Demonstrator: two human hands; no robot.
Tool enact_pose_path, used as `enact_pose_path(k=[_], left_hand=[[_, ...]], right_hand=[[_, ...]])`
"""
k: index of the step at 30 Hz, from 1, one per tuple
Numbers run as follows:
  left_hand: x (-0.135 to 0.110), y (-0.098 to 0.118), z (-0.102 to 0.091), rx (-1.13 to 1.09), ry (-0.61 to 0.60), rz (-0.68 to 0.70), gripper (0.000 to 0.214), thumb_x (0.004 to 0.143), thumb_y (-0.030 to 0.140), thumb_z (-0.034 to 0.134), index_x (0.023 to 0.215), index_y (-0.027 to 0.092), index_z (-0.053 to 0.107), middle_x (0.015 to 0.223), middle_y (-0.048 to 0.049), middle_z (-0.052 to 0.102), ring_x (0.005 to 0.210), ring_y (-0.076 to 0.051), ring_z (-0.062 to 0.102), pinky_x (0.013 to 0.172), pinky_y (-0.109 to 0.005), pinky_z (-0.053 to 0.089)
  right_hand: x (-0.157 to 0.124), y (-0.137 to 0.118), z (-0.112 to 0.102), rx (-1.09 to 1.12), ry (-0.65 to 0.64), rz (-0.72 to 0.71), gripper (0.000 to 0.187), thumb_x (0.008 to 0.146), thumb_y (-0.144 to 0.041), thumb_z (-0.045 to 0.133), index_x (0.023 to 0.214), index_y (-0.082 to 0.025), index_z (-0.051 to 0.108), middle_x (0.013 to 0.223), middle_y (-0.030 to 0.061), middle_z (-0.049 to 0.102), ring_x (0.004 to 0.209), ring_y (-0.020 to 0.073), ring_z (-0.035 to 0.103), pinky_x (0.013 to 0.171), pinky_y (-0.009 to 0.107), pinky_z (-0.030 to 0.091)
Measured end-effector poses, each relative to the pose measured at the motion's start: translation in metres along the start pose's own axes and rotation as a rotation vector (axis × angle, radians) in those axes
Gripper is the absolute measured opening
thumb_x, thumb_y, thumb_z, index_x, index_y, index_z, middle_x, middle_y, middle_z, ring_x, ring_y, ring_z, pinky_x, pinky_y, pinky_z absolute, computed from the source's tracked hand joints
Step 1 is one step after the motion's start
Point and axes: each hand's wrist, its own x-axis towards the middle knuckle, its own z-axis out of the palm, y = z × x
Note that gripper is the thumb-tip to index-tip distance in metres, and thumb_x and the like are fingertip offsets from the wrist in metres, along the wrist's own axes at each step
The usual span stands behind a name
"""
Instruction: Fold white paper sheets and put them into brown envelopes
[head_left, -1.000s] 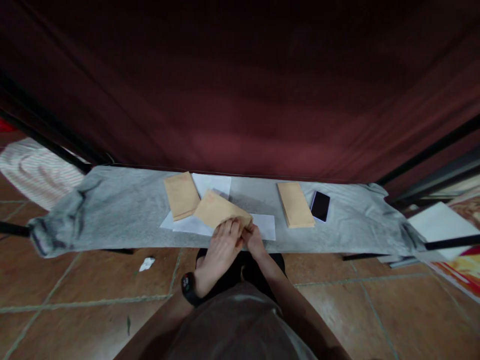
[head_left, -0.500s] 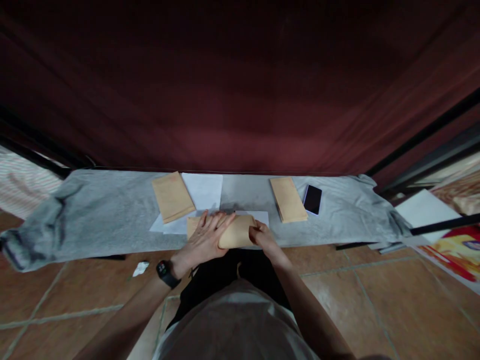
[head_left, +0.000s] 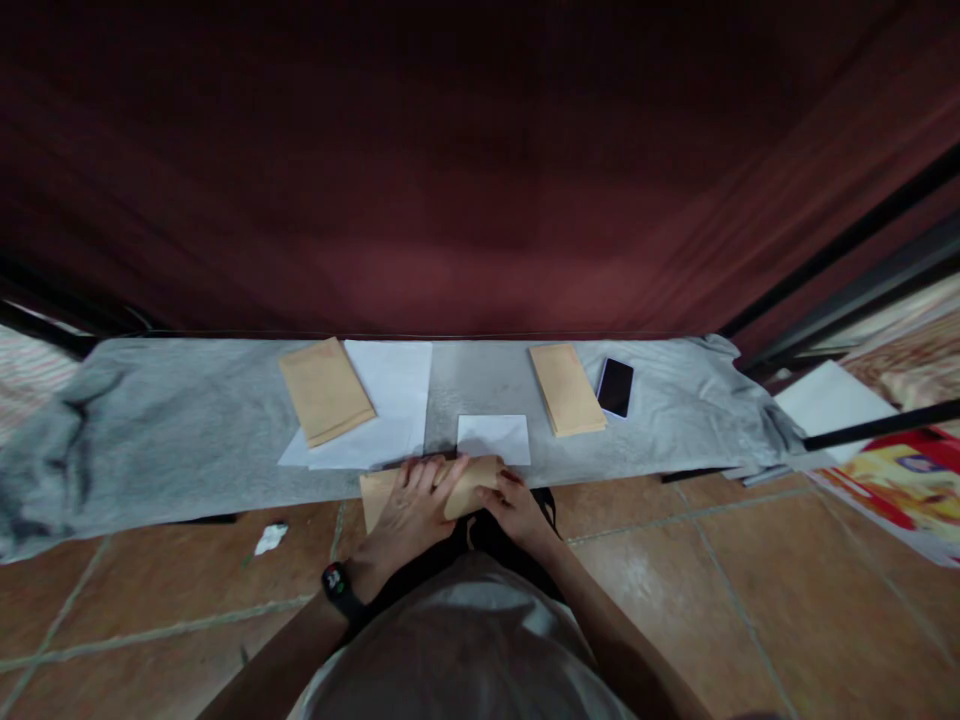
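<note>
A brown paper envelope [head_left: 474,487] lies at the front edge of the cloth-covered bench, partly over that edge. My left hand [head_left: 412,505], with a black band on the wrist, rests across its left half, fingers stretched and spread on the paper. At the right end my right hand [head_left: 517,508] is closed on the envelope, its fingers bent over the top side. Just behind them lies a small white rectangle of paper [head_left: 493,438]. The undersides of both hands are hidden.
Brown envelopes [head_left: 326,392] lie on white sheets [head_left: 397,400] to the left. More brown envelopes [head_left: 568,390] and a phone [head_left: 616,387] lie to the right. The bench's grey cloth [head_left: 187,420] is wrinkled. A dark red panel [head_left: 480,270] rises behind it.
The brown envelope and both hands have come back toward my body, uncovering the small white paper. Its raised, curved right part now looks flatter. The whole view has shifted slightly.
</note>
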Motion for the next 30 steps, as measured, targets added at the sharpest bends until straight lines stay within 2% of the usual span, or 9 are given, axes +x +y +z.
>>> enact_pose_path(k=[4, 7, 10, 12, 15, 17, 23, 27, 30], left_hand=[[-0.007, -0.002, 0.002, -0.004, 0.017, -0.014, 0.091, 0.074, 0.031, 0.072, 0.156, 0.021, 0.033, 0.14, -0.0172, 0.054, 0.129, -0.037, 0.05, 0.114, -0.054, 0.033], [-0.011, -0.009, 0.002, -0.02, 0.045, -0.084, 0.095, 0.075, 0.031, 0.071, 0.158, 0.018, 0.026, 0.137, -0.017, 0.056, 0.127, -0.035, 0.052, 0.113, -0.051, 0.036], [-0.014, -0.019, 0.001, -0.008, 0.066, -0.18, 0.103, 0.075, 0.034, 0.072, 0.16, 0.014, 0.017, 0.133, -0.0176, 0.056, 0.126, -0.037, 0.052, 0.111, -0.051, 0.038], [-0.014, -0.024, 0.002, 0.02, 0.075, -0.244, 0.107, 0.074, 0.035, 0.073, 0.161, 0.014, 0.013, 0.133, -0.0182, 0.056, 0.125, -0.038, 0.052, 0.111, -0.053, 0.037], [-0.015, -0.029, 0.006, 0.045, 0.092, -0.31, 0.11, 0.074, 0.035, 0.074, 0.161, 0.015, 0.01, 0.134, -0.0185, 0.055, 0.125, -0.039, 0.052, 0.113, -0.056, 0.034], [-0.016, -0.03, 0.01, 0.049, 0.101, -0.343, 0.11, 0.074, 0.035, 0.075, 0.161, 0.015, 0.01, 0.134, -0.0186, 0.054, 0.125, -0.038, 0.052, 0.114, -0.057, 0.031], [-0.019, -0.032, 0.016, 0.038, 0.083, -0.379, 0.109, 0.074, 0.035, 0.075, 0.161, 0.015, 0.012, 0.135, -0.0183, 0.054, 0.126, -0.038, 0.05, 0.116, -0.058, 0.028], [-0.019, -0.032, 0.016, 0.039, 0.071, -0.376, 0.109, 0.074, 0.035, 0.075, 0.161, 0.014, 0.013, 0.136, -0.0187, 0.054, 0.126, -0.038, 0.051, 0.115, -0.058, 0.028], [-0.019, -0.03, 0.016, 0.05, 0.065, -0.38, 0.109, 0.073, 0.034, 0.077, 0.16, 0.013, 0.014, 0.136, -0.0197, 0.054, 0.127, -0.038, 0.051, 0.115, -0.057, 0.03]], right_hand=[[0.001, 0.005, 0.0, 0.08, -0.015, 0.057, 0.031, 0.099, -0.044, 0.05, 0.095, -0.023, 0.074, 0.096, 0.0037, 0.074, 0.094, 0.0211, 0.067, 0.084, 0.031, 0.054], [0.013, 0.008, -0.014, 0.019, 0.104, 0.093, 0.035, 0.101, -0.043, 0.044, 0.108, -0.022, 0.072, 0.102, 0.0048, 0.073, 0.095, 0.0208, 0.068, 0.087, 0.031, 0.054], [0.032, 0.018, -0.031, -0.297, 0.291, 0.163, 0.039, 0.097, -0.038, 0.052, 0.128, -0.017, 0.061, 0.113, 0.0125, 0.068, 0.095, 0.0232, 0.067, 0.086, 0.036, 0.055], [0.044, 0.027, -0.037, -0.534, 0.353, 0.237, 0.053, 0.092, -0.039, 0.061, 0.136, -0.011, 0.053, 0.12, 0.0193, 0.063, 0.108, 0.0295, 0.063, 0.092, 0.041, 0.053], [0.055, 0.04, -0.034, -0.75, 0.349, 0.336, 0.069, 0.086, -0.039, 0.071, 0.14, -0.004, 0.046, 0.125, 0.026, 0.058, 0.122, 0.0366, 0.055, 0.095, 0.044, 0.05], [0.058, 0.046, -0.028, -0.809, 0.328, 0.388, 0.072, 0.084, -0.038, 0.074, 0.14, -0.003, 0.044, 0.127, 0.0273, 0.056, 0.123, 0.0376, 0.054, 0.094, 0.043, 0.05], [0.064, 0.057, -0.025, -0.802, 0.335, 0.474, 0.057, 0.079, -0.034, 0.078, 0.124, -0.009, 0.054, 0.113, 0.0214, 0.063, 0.112, 0.035, 0.061, 0.094, 0.041, 0.049], [0.064, 0.063, -0.028, -0.715, 0.371, 0.43, 0.04, 0.077, -0.027, 0.076, 0.111, -0.014, 0.06, 0.107, 0.0185, 0.066, 0.107, 0.0334, 0.063, 0.092, 0.041, 0.05], [0.061, 0.068, -0.029, -0.56, 0.386, 0.352, 0.021, 0.081, -0.024, 0.068, 0.1, -0.018, 0.064, 0.101, 0.0152, 0.068, 0.099, 0.0303, 0.065, 0.088, 0.039, 0.051]])
